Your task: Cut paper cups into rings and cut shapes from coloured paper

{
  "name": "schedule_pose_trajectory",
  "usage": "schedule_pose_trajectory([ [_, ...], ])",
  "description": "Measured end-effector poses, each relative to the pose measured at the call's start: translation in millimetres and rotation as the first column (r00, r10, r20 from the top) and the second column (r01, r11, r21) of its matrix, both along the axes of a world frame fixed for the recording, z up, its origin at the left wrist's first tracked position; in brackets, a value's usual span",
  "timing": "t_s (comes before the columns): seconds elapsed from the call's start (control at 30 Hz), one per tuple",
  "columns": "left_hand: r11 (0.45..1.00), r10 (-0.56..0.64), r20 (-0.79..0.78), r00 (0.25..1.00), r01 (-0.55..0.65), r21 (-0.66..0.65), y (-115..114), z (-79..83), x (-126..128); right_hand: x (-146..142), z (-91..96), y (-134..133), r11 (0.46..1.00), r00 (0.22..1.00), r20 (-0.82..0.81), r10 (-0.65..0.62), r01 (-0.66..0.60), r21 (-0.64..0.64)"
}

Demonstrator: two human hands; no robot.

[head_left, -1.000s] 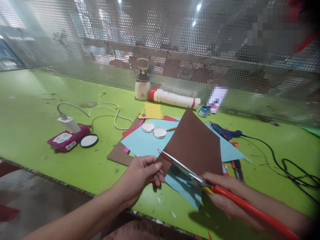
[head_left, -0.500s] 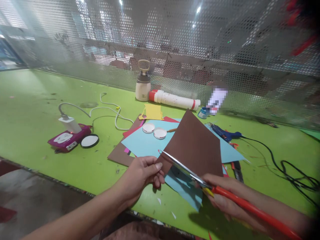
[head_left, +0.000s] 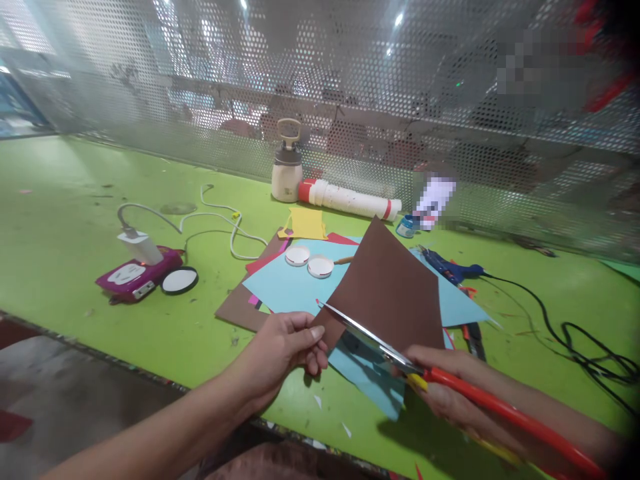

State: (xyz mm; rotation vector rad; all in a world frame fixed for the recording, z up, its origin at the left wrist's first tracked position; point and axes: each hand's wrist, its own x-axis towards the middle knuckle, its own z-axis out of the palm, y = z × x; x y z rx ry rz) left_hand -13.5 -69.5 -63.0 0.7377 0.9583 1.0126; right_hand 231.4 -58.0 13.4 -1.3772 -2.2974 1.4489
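Observation:
My left hand (head_left: 287, 350) pinches the lower left corner of a brown paper sheet (head_left: 387, 287) and holds it raised above the green table (head_left: 75, 220). My right hand (head_left: 450, 393) grips red-handled scissors (head_left: 400, 357). Their metal blades lie along the brown sheet's lower edge, tips pointing left towards my left thumb. A light blue paper sheet (head_left: 295, 283) lies flat under the brown one.
Two white round lids (head_left: 309, 260), a yellow paper piece (head_left: 305, 223), a white tube (head_left: 350, 199) and a beige bottle (head_left: 287, 170) lie behind. A blue glue gun (head_left: 450, 267) with black cable is at right. A purple device (head_left: 137, 277) with white charger sits left.
The scene has barely changed; the scissors and brown sheet stay in almost the same place, with my right hand shifted very slightly.

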Motion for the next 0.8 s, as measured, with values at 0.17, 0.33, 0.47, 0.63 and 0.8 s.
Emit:
schedule_pose_trajectory([
  [0.17,1.0,0.006,-0.009,1.0,-0.006,-0.005,0.3,0.4,-0.1,3.9,-3.3,0.0,0.998,1.0,0.009,-0.006,0.005,0.07],
  [0.33,1.0,0.005,-0.022,1.0,-0.006,-0.012,0.7,2.8,-0.1,5.4,-5.4,-5.6,0.986,0.994,0.028,-0.11,0.105,0.127],
  [0.47,1.0,0.005,-0.009,1.0,-0.005,-0.03,1.9,3.1,0.0,4.0,-11.2,-2.8,0.992,0.998,0.024,-0.062,0.059,0.112],
  [0.63,0.998,0.012,0.028,1.0,-0.01,-0.056,2.8,2.7,-1.3,-0.3,-18.0,4.1,0.999,1.0,-0.022,-0.01,0.011,0.039],
  [0.8,0.998,0.043,0.074,0.996,-0.039,-0.058,-0.1,5.4,-3.3,-1.0,-4.1,-4.1,0.996,0.997,-0.014,-0.081,0.082,0.044],
])
